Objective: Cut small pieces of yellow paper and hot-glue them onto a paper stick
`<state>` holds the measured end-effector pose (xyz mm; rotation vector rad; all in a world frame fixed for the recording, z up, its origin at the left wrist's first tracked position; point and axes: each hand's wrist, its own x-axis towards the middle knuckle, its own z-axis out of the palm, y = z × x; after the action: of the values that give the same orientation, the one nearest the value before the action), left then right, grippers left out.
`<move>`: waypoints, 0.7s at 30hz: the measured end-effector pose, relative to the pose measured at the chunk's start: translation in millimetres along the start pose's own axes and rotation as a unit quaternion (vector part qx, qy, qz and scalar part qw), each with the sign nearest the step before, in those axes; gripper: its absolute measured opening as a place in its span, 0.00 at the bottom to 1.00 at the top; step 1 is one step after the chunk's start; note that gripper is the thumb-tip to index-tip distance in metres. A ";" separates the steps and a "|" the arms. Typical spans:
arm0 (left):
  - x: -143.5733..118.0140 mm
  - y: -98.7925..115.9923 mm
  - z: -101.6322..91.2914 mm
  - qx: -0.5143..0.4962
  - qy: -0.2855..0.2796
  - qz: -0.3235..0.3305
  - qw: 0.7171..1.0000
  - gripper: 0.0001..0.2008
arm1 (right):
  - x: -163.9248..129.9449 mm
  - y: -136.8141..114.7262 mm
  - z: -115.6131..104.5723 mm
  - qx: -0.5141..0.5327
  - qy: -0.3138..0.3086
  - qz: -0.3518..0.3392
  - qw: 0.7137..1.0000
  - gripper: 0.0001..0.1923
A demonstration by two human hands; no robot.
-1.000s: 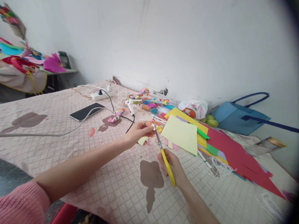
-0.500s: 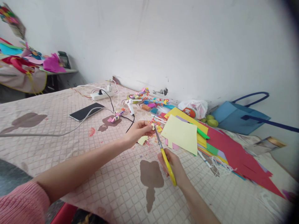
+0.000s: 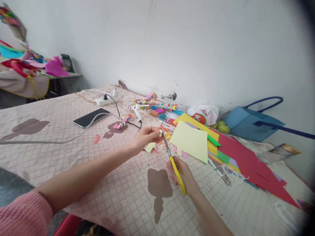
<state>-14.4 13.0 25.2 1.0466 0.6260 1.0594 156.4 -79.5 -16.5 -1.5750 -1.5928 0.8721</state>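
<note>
My left hand (image 3: 147,137) pinches a small pale-yellow paper piece (image 3: 160,133) between thumb and fingertips. In my right hand (image 3: 184,173) is a pair of yellow-handled scissors (image 3: 177,175), its fingers wrapped round the handles. The scissor blades point away from me, and their tips touch or nearly touch the paper piece. Just below my left hand a pale-yellow paper scrap (image 3: 150,147) lies on the tablecloth. Small coloured clippings (image 3: 168,135) are scattered behind the blade tips. Right of the blades is a larger pale-yellow sheet (image 3: 190,141) on top of other papers.
A white glue gun (image 3: 137,113) and a decorated paper stick (image 3: 124,122) lie beyond my left hand. Further left are a phone (image 3: 91,117), a cable and a power strip (image 3: 108,100). Red sheets (image 3: 246,160), white string (image 3: 233,175) and a blue bag (image 3: 253,123) occupy the right.
Both hands stay almost in place. The paper piece and the scissor tips have shifted only very slightly; the same things are held.
</note>
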 end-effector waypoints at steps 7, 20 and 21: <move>2.5 3.3 -3.3 0.037 -0.040 0.003 0.999 0.11 | 0.3 -0.9 -1.9 -0.031 -0.001 -0.005 0.999 0.18; 4.9 -0.1 -8.7 0.027 -0.040 0.009 0.999 0.11 | -0.1 -1.2 -2.2 -0.018 -0.012 0.007 1.000 0.19; 5.1 -0.3 -8.7 0.026 -0.038 0.008 0.999 0.11 | -0.2 -1.3 -2.1 -0.018 -0.010 0.007 1.000 0.19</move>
<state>-19.6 20.9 21.7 1.1341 0.5872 1.0159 157.6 -79.7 -14.3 -1.6093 -1.6223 0.8731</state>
